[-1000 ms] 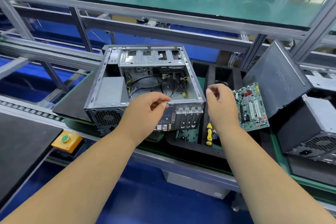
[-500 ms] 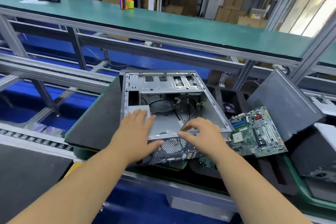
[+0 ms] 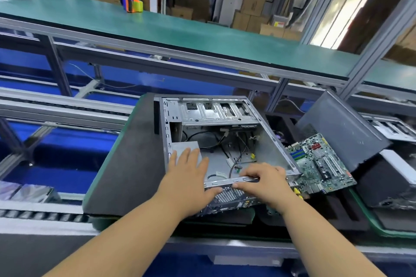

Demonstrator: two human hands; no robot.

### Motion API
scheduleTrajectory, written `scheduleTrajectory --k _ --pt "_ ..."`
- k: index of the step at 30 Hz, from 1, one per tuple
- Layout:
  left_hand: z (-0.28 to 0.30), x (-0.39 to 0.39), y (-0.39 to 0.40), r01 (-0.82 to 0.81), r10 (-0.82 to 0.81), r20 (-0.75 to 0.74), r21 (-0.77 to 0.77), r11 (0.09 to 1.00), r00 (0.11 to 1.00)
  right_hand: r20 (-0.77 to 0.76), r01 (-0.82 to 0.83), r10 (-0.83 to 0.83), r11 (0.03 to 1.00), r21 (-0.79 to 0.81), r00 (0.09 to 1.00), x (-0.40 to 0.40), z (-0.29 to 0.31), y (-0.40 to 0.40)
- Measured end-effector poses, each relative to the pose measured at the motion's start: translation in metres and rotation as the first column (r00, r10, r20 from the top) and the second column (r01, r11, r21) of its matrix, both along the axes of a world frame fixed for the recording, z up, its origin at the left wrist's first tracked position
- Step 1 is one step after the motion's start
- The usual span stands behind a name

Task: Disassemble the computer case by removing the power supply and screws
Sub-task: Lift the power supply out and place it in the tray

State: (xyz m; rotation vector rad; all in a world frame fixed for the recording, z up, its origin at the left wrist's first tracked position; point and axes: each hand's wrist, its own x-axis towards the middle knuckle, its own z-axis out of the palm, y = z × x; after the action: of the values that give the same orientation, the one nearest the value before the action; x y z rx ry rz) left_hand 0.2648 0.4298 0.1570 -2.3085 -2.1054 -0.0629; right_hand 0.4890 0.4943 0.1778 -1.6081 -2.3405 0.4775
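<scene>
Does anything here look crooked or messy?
Yes. The green board lies tilted outside the case, leaning on its right edge. Loose wires sprawl inside. Both look like taking-apart mess, not damage.

The computer case (image 3: 265, 132) lies open side up on the work surface, with a flat panel (image 3: 126, 164) directly to its left. The power supply (image 3: 185, 147) sits inside the case at the near-left corner; loose cables (image 3: 236, 148) lie on the case floor to its right. A motherboard (image 3: 319, 164) rests just right of the case. Behind the motherboard, a side panel (image 3: 337, 126) leans tilted. A raised shelf (image 3: 180, 31) runs behind everything.
</scene>
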Motion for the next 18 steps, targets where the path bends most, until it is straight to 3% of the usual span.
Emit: scheduleTrajectory --k 18 --pt "0.005 -0.065 0.059 0.07 -0.073 0.069 0.047 0.996 0.995 -0.011 0.075 -0.075 0.997 0.01 0.997 -0.059 -0.003 0.041"
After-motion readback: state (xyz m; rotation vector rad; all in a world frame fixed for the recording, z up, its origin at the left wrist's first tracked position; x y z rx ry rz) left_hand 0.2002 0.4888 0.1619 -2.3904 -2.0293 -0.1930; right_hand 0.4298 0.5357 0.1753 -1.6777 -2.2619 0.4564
